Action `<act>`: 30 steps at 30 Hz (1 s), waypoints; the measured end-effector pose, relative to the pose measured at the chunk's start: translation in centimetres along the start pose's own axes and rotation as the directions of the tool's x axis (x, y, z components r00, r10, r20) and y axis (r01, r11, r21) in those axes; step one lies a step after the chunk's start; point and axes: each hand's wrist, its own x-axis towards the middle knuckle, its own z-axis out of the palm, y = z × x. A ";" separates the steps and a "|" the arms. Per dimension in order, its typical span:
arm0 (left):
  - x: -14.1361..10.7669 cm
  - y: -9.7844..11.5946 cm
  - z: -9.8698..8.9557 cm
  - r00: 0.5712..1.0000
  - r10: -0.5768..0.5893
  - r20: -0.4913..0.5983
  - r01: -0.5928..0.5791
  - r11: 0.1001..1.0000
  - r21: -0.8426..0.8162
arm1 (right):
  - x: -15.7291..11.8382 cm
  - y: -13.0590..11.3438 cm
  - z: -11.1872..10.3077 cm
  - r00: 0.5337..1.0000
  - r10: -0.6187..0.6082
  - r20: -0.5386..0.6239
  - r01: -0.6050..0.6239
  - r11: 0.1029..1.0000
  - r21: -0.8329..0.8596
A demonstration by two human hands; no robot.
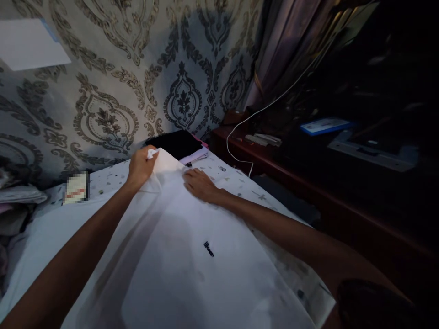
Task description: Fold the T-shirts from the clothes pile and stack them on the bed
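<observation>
A white garment point(171, 246) with small dark lettering lies spread over the patterned bed sheet. My left hand point(141, 167) is closed on a raised edge of the garment near its far end, with a bit of white cloth showing between the fingers. To its right, my right hand point(200, 184) rests on the cloth beside a lifted fold; its fingers are bent and partly spread, palm down. Just beyond both hands sits a folded black cloth point(178, 144) on top of pale and pink folded cloth point(197, 156).
Patterned wallpaper stands behind the bed. At the left are piled clothes point(20, 194) and a blurred card-like object point(76, 187). A white cable point(264, 108) hangs over a dark red wooden ledge point(226, 141) at the right, with a blue-edged box point(325, 126) beyond.
</observation>
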 end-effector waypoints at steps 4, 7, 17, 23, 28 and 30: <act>0.6 0.1 -0.7 0.998 0.002 -0.055 -0.004 0.999 -0.052 | 0.0 0.7 0.1 0.997 0.079 -0.011 -0.080 0.990 -0.116; -0.3 0.3 -1.0 0.999 0.013 -0.034 -0.015 0.998 -0.067 | -0.1 0.8 -0.1 0.991 0.130 -0.016 -0.131 0.986 -0.101; -4.2 2.6 -1.1 0.991 0.069 0.113 -0.049 0.983 -0.176 | 0.1 2.1 -0.5 0.979 0.203 0.001 -0.202 0.972 -0.117; -8.1 4.0 -0.6 0.936 0.217 0.276 -0.170 0.968 -0.186 | 0.2 2.1 -0.4 0.976 0.216 -0.011 -0.216 0.970 -0.107; -10.5 3.7 0.4 0.898 0.261 0.355 -0.201 0.960 -0.197 | 0.3 2.5 -0.4 0.977 0.215 -0.014 -0.215 0.973 -0.082; -11.0 3.3 1.1 0.889 0.271 0.369 -0.213 0.958 -0.191 | 0.4 2.8 -0.3 0.976 0.216 -0.019 -0.216 0.974 -0.067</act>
